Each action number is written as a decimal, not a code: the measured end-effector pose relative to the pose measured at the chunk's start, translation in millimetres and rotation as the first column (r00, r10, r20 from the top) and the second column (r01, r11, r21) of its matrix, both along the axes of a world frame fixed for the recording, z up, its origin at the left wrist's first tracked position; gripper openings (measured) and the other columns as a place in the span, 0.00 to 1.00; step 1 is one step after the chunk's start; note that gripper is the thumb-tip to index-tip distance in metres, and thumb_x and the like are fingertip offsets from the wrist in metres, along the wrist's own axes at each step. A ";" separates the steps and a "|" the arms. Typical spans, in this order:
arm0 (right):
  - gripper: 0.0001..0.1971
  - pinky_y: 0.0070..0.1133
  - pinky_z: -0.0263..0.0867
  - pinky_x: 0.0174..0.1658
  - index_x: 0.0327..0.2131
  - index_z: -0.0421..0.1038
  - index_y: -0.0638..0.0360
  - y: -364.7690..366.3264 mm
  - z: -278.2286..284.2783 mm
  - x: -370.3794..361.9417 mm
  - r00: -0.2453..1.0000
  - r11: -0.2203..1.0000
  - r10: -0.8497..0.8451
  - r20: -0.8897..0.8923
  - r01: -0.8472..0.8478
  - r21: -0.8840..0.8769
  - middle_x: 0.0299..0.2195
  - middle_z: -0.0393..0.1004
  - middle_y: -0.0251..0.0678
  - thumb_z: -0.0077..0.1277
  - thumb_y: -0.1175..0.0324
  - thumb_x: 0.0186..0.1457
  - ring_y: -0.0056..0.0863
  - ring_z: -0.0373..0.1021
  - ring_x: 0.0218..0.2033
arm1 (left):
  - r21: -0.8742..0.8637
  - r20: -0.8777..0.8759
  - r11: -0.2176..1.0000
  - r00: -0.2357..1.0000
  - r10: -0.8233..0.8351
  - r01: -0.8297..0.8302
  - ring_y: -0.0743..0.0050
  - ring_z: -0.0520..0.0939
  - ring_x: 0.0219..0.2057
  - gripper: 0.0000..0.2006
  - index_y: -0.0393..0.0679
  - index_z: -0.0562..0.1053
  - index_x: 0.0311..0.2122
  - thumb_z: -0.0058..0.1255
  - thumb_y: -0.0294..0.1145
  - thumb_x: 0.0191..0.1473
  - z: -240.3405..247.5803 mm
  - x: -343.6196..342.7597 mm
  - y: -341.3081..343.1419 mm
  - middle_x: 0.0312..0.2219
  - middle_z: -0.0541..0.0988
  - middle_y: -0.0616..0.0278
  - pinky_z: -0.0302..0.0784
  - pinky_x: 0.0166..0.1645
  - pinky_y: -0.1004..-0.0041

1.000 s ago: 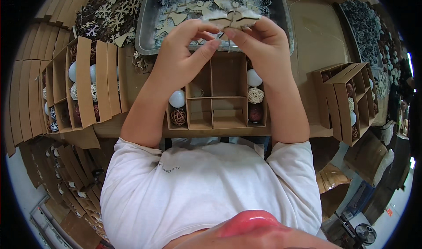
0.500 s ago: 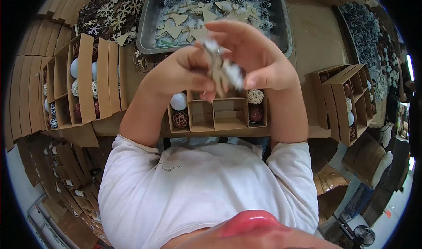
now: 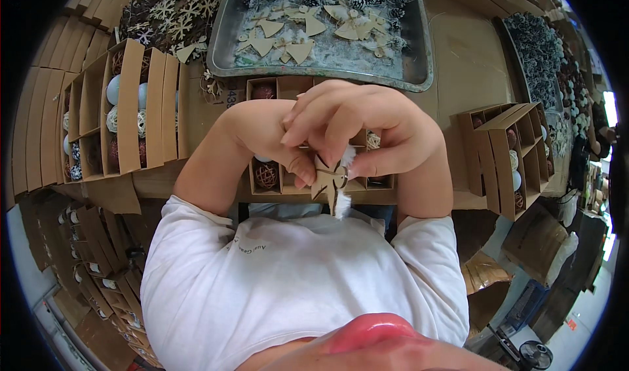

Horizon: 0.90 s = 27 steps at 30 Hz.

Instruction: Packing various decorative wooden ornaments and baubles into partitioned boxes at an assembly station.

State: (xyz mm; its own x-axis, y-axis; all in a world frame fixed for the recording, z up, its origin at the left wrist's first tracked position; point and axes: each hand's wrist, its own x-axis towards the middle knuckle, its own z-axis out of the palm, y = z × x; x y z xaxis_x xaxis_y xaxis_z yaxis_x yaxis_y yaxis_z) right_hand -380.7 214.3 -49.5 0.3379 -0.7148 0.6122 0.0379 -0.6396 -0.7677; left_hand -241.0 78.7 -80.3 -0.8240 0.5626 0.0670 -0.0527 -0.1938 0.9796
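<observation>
The left hand [image 3: 265,128] and right hand [image 3: 386,122] pinch 1 wooden ornament [image 3: 328,179] above a box [image 3: 288,88] at the near edge of the table [image 3: 460,63].

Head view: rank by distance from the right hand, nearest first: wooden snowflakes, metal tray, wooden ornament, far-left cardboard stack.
From the right hand:
1. Wooden ornament: at its fingertips, toward the body.
2. Metal tray: just beyond the hand, ahead.
3. Wooden snowflakes: ahead, to the left of the tray.
4. Cardboard stack: far left edge.
</observation>
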 end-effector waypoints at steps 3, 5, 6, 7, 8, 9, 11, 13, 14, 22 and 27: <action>0.07 0.38 0.56 0.56 0.31 0.70 0.59 2.2 -2.1 3.3 0.999 1.000 0.015 0.038 -0.015 0.004 0.31 0.77 0.40 0.55 0.76 0.46 0.39 0.71 0.40 | 0.008 -0.037 1.000 0.999 -0.021 0.021 0.72 0.80 0.25 0.09 0.34 0.75 0.33 0.61 0.21 0.44 -12.1 2.4 -1.5 0.26 0.79 0.59 0.75 0.30 0.77; 0.07 0.37 0.56 0.56 0.31 0.69 0.59 3.8 -2.6 -0.2 0.997 0.998 0.050 0.050 -0.053 0.045 0.30 0.77 0.42 0.54 0.77 0.46 0.37 0.73 0.37 | 0.132 0.052 0.991 0.999 0.002 -0.009 0.73 0.80 0.26 0.10 0.33 0.75 0.35 0.59 0.22 0.45 -15.3 4.1 -1.2 0.28 0.79 0.59 0.75 0.29 0.78; 0.06 0.36 0.56 0.56 0.31 0.69 0.60 5.6 -3.1 -0.4 0.994 0.995 0.003 0.109 -0.014 0.094 0.30 0.77 0.43 0.53 0.78 0.47 0.36 0.73 0.36 | 0.216 0.098 0.975 0.995 0.037 -0.057 0.73 0.80 0.26 0.09 0.33 0.75 0.35 0.58 0.22 0.46 -14.9 5.5 0.6 0.29 0.79 0.59 0.75 0.28 0.78; 0.06 0.36 0.57 0.56 0.31 0.69 0.61 8.4 -3.6 0.2 0.985 0.989 -0.046 0.166 0.021 0.145 0.29 0.76 0.44 0.53 0.78 0.47 0.35 0.73 0.35 | 0.263 0.156 0.957 0.985 0.080 -0.119 0.74 0.80 0.26 0.09 0.33 0.75 0.36 0.57 0.23 0.47 -12.2 6.3 1.9 0.29 0.79 0.59 0.75 0.28 0.79; 0.06 0.36 0.57 0.56 0.31 0.69 0.61 9.8 -4.7 0.7 0.971 0.979 -0.096 0.219 0.052 0.197 0.28 0.76 0.45 0.53 0.79 0.47 0.34 0.74 0.34 | 0.308 0.213 0.934 0.970 0.121 -0.184 0.74 0.80 0.26 0.09 0.32 0.75 0.36 0.57 0.23 0.48 -9.1 7.3 3.2 0.29 0.79 0.59 0.74 0.28 0.80; 0.07 0.32 0.64 0.51 0.33 0.67 0.63 7.7 -11.3 -2.9 0.946 0.983 -0.125 0.298 0.078 0.165 0.28 0.75 0.48 0.54 0.78 0.49 0.32 0.74 0.35 | 0.319 0.275 0.914 0.947 0.164 -0.251 0.75 0.80 0.26 0.09 0.32 0.75 0.36 0.56 0.24 0.49 1.7 4.0 4.4 0.29 0.79 0.59 0.74 0.28 0.81; 0.09 0.24 0.68 0.41 0.33 0.67 0.63 10.9 -13.9 -6.8 0.815 0.952 -0.245 0.526 0.101 0.287 0.30 0.74 0.40 0.57 0.79 0.48 0.25 0.72 0.33 | 0.278 0.338 0.862 0.883 0.326 -0.425 0.78 0.79 0.25 0.09 0.32 0.75 0.36 0.55 0.28 0.51 10.8 -0.1 8.6 0.27 0.79 0.59 0.72 0.27 0.82; 0.10 0.19 0.70 0.34 0.33 0.67 0.63 5.6 -17.0 -4.7 0.653 0.895 -0.446 0.612 0.322 0.309 0.31 0.74 0.36 0.57 0.80 0.49 0.22 0.73 0.31 | 0.307 0.317 0.804 0.851 0.418 -0.509 0.79 0.78 0.24 0.09 0.33 0.75 0.36 0.54 0.29 0.53 0.1 -1.8 7.1 0.27 0.79 0.60 0.71 0.27 0.82; 0.09 0.19 0.71 0.34 0.33 0.67 0.62 3.8 -17.3 -5.7 0.623 0.889 -0.459 0.633 0.319 0.329 0.30 0.74 0.36 0.57 0.80 0.49 0.22 0.73 0.31 | 0.323 0.308 0.771 0.831 0.463 -0.549 0.79 0.78 0.23 0.10 0.33 0.75 0.36 0.54 0.29 0.53 -3.4 -2.1 6.6 0.26 0.79 0.61 0.71 0.27 0.82; 0.07 0.20 0.70 0.32 0.35 0.67 0.63 -2.2 -23.0 -7.3 0.478 0.809 -0.586 0.654 0.380 0.448 0.28 0.75 0.35 0.54 0.78 0.52 0.23 0.73 0.28 | 0.076 0.164 0.720 0.721 0.673 -0.690 0.80 0.75 0.23 0.07 0.37 0.74 0.32 0.52 0.30 0.55 10.2 -1.0 2.2 0.23 0.77 0.62 0.73 0.37 0.77; 0.06 0.19 0.68 0.31 0.35 0.67 0.63 -10.2 -28.2 -9.4 0.418 0.724 -0.687 0.594 0.465 0.510 0.25 0.72 0.32 0.53 0.78 0.53 0.18 0.67 0.22 | -0.154 -0.019 0.650 0.660 0.751 -0.744 0.82 0.76 0.27 0.05 0.37 0.74 0.32 0.50 0.27 0.56 15.9 1.1 -2.0 0.24 0.76 0.64 0.71 0.35 0.81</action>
